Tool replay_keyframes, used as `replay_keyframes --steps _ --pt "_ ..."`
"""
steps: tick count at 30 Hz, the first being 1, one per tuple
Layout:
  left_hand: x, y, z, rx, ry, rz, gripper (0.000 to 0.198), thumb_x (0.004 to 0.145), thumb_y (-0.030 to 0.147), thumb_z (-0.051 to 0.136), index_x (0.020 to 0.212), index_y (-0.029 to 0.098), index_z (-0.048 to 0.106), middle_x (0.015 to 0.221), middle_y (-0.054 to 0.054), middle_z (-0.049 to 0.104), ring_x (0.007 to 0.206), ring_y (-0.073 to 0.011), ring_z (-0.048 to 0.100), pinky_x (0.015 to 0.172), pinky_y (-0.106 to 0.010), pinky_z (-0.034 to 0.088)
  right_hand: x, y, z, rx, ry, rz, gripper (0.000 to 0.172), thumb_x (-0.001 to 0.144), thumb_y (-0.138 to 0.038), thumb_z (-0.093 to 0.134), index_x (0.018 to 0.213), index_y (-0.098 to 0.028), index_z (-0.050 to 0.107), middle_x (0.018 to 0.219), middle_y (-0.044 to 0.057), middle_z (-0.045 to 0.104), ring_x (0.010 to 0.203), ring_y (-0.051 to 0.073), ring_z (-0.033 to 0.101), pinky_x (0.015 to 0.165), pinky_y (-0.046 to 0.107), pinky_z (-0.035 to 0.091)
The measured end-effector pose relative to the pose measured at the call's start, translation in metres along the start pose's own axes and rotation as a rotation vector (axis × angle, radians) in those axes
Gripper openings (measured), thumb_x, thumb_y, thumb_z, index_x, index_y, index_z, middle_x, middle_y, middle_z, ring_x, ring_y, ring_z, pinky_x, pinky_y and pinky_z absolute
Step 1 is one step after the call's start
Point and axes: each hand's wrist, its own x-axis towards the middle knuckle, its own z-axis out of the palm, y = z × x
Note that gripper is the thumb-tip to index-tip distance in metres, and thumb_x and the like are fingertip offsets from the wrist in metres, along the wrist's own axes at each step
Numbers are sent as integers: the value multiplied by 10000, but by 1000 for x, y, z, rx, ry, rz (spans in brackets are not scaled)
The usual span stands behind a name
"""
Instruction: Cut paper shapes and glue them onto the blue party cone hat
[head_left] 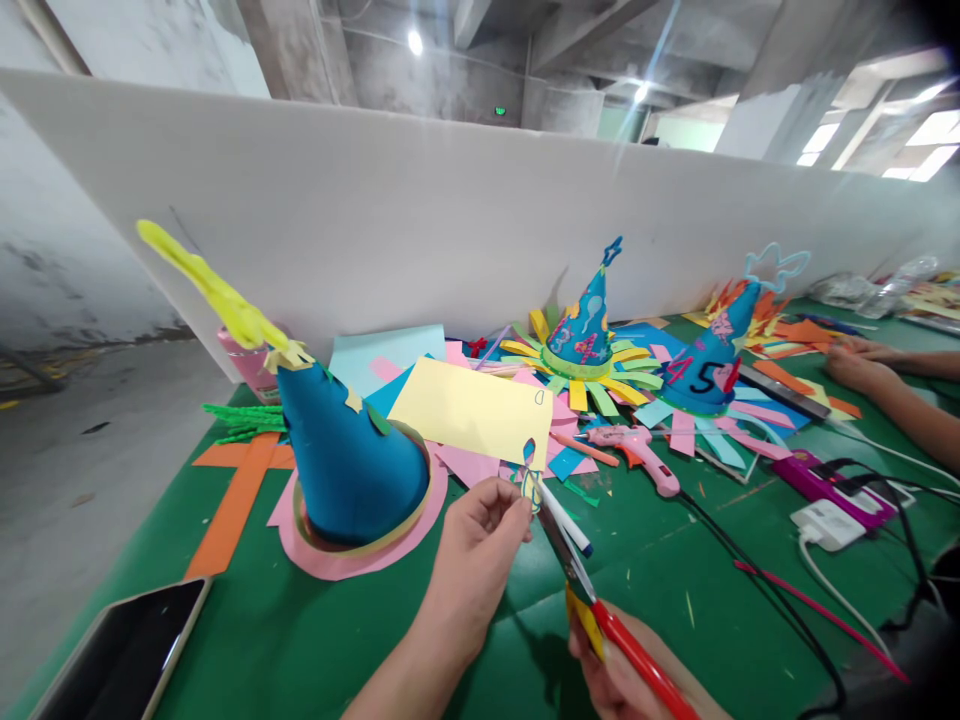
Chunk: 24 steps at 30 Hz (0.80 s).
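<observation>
My left hand (487, 535) pinches a small cut piece of yellow paper (531, 488) with a dark drawn outline. Scissors (574, 570) with red and yellow handles are gripped in my right hand (611, 670), their blades reaching up to that piece. Just behind both hands lies a pale yellow sheet (472, 405) with a small oval drawn near its right edge. A white marker (566, 520) rests beside the blades. To the left, a blue cone hat (352, 465) stands on a pink brim, with a fuzzy yellow tip and small leaf and star shapes on it.
Two decorated blue hats (581, 325) (709, 360) stand farther back among paper strips. A pink glue gun (637, 450) lies right of the sheet, its cord crossing the table. A phone (124, 655) is front left. Near a purple power strip (840, 490), another person's hands (862, 365) rest.
</observation>
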Motion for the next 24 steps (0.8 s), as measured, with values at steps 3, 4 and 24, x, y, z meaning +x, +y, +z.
replay_keyframes --steps 3,4,24 --pt "1 -1 -1 -6 18 0 175 701 244 555 556 164 495 518 39 482 550 -99 426 563 -204 329 -11 -9 14 -33 130 -120 567 652 -683 511 845 -152 478 514 -87 349 415 24 283 393 163 201" --pt "1 -1 -1 -8 24 -1 183 705 249 556 556 163 495 516 40 481 548 -98 424 563 -203 327 -13 -12 18 -43 152 -144 567 652 -687 507 840 -152 478 516 -86 345 420 26 271 396 166 196" --pt "0 -2 -2 -12 30 16 182 718 228 552 560 160 494 512 36 484 544 -101 428 562 -211 329 2 -17 6 14 19 65 532 617 -674 554 763 -167 486 464 -79 391 387 50 377 361 170 258"
